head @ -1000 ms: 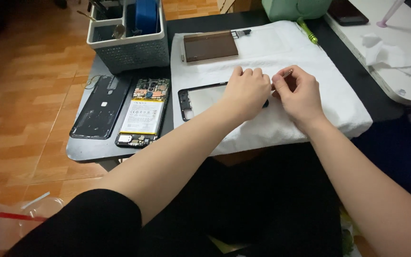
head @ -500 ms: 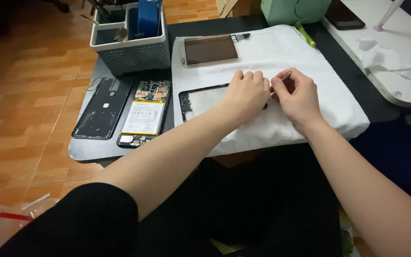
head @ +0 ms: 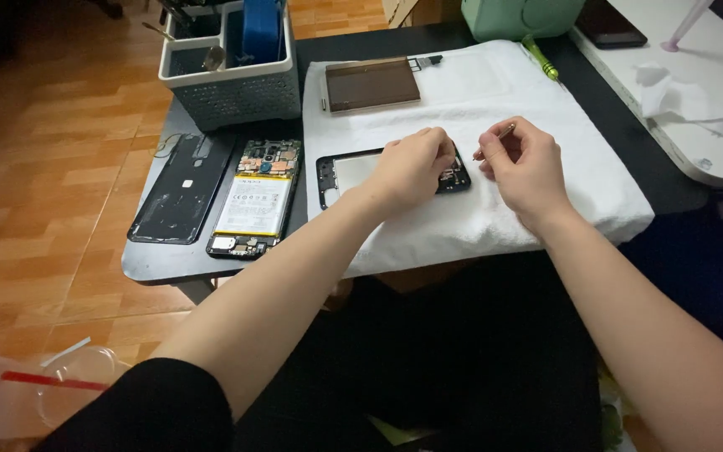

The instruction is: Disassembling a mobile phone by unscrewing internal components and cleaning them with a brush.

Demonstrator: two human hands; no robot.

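A black phone frame (head: pixel 340 176) lies on a white towel (head: pixel 495 209) spread over a dark table. My left hand (head: pixel 416 163) rests on the frame's right half and presses it down, covering that end. My right hand (head: pixel 525 163) hovers just right of the frame and pinches a thin metal tool (head: pixel 495 141) whose tip points down-left toward the frame's right edge. The fingers of both hands are curled.
A brown rectangular phone part (head: pixel 374 84) lies at the towel's far edge. Left of the towel sit an opened phone body with a battery (head: pixel 254 199) and a black back cover (head: pixel 182 188). A grey tool basket (head: pixel 232 71) stands behind them. A green screwdriver (head: pixel 541 60) lies far right.
My right hand has drawn back to the right, away from my left hand, with the thin tool in it. The left hand stays on the frame.
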